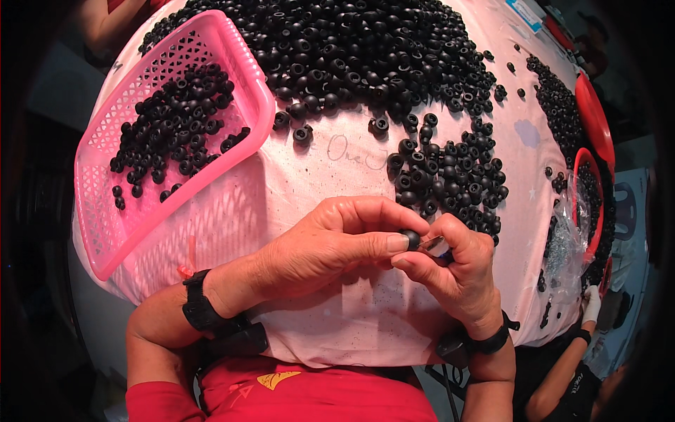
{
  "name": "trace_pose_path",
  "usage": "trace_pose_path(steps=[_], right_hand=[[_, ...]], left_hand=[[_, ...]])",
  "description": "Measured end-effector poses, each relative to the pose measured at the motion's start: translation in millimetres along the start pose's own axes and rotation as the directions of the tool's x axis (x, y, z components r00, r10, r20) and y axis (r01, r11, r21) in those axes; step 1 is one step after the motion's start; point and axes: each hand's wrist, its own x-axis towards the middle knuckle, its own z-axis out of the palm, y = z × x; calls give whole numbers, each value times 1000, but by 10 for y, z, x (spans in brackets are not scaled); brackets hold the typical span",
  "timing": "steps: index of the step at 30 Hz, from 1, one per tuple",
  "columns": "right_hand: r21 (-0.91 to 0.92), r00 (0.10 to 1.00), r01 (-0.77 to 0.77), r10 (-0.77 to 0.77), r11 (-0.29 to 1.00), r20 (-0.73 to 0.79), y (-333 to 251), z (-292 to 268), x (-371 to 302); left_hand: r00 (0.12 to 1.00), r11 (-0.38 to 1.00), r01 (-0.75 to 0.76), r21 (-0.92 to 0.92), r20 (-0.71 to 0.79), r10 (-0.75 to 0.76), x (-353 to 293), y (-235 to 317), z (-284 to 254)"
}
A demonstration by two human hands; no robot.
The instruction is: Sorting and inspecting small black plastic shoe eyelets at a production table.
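Note:
In front of my body my two hands meet over the cloth. Between thumb and fingers, my left hand (313, 246) pinches one small round black rubber-like piece (410, 240). My right hand (460, 278) is closed on a small tool with a shiny metal blade (434, 246), whose tip reaches the piece; the rest of it is mostly hidden in the fingers. Just beyond my hands lies a loose group of similar black pieces (450, 176), each rounded with a hole. A far larger heap of them (351, 53) covers the back of the table.
A pink perforated basket (256, 130) at left holds more black pieces. At right are red round containers (595, 116), a clear plastic bag (566, 225) and another black heap (557, 105). A co-worker's gloved hand (592, 306) is at lower right; another person's arm (112, 21) shows at upper left.

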Motion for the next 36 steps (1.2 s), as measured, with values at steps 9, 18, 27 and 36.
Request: trace_pose_path(steps=[9, 18, 27, 36], right_hand=[[13, 1000, -6, 6, 1000, 20, 1, -5, 1], [-21, 999, 6, -5, 1000, 53, -14, -31, 15], [-16, 997, -2, 3, 1000, 75, -11, -39, 2], [-67, 993, 9, -1, 998, 117, -42, -63, 14]], left_hand=[[1000, 996, 15, 89, -28, -12, -8, 25, 2], [1000, 996, 13, 83, -29, -11, -11, 29, 12], [999, 992, 14, 129, -37, -9, -12, 33, 23], [1000, 990, 12, 139, -19, -9, -8, 30, 10]])
